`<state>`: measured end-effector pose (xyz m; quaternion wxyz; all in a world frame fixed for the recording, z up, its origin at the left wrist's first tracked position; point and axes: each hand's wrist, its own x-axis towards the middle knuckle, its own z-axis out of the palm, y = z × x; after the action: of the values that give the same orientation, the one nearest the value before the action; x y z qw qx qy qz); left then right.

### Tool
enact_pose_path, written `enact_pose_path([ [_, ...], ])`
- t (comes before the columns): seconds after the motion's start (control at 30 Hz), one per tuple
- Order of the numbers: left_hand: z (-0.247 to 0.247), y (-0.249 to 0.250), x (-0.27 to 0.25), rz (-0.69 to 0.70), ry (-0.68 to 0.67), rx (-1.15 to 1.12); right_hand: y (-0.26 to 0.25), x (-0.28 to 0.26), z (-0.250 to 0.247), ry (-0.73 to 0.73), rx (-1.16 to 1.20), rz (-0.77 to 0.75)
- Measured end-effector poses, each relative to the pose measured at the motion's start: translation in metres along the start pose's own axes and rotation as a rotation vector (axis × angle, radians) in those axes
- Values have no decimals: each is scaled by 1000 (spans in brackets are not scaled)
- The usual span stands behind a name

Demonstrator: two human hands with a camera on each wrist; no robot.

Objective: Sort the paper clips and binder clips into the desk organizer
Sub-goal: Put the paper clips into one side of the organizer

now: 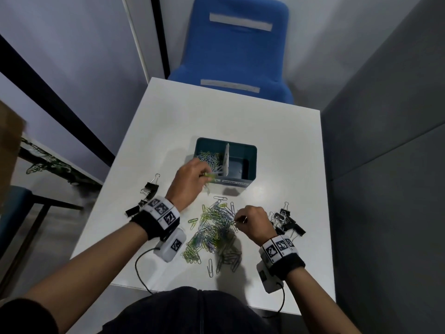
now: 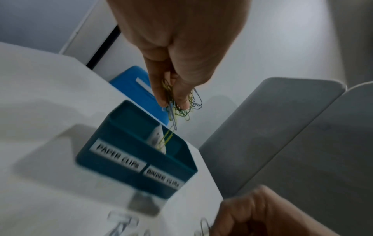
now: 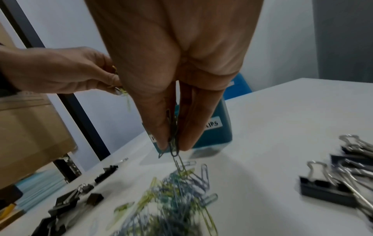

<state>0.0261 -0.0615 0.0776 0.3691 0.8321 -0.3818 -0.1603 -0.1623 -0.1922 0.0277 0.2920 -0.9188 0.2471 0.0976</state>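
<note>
The left hand [image 1: 190, 175] is pinching a bunch of green and blue wire paper clips [image 2: 177, 105] just above the near rim of the teal plastic desk organizer [image 1: 250, 162], hiding part of it. The right hand [image 1: 252, 224] is pinching clips over the loose paper clip pile [image 1: 214, 227] on the white worktop [image 1: 277, 141]. Black metal binder clips [image 1: 289, 220] are lying on both sides, the left ones near the edge. The wrist pictures are blurry.
</note>
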Motion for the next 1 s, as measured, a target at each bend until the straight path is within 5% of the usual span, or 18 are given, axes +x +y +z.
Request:
enact_pose_path([
  [0.17, -14, 6, 53, -1, 116, -4, -21, 14, -27, 35, 23, -56],
  [0.27, -11, -2, 65, -69, 73, -1, -36, 26, -47, 58, 19, -91],
  [0.5, 14, -31, 21, -182, 48, 194, -77, 78, -89, 115, 8, -173],
  [0.73, 42, -58, -38, -212, -242, 289, -96, 116, -90, 73, 84, -59],
  [1.0, 69, -67, -46, -221, -540, 375, -53, 57, -11, -53, -31, -37],
])
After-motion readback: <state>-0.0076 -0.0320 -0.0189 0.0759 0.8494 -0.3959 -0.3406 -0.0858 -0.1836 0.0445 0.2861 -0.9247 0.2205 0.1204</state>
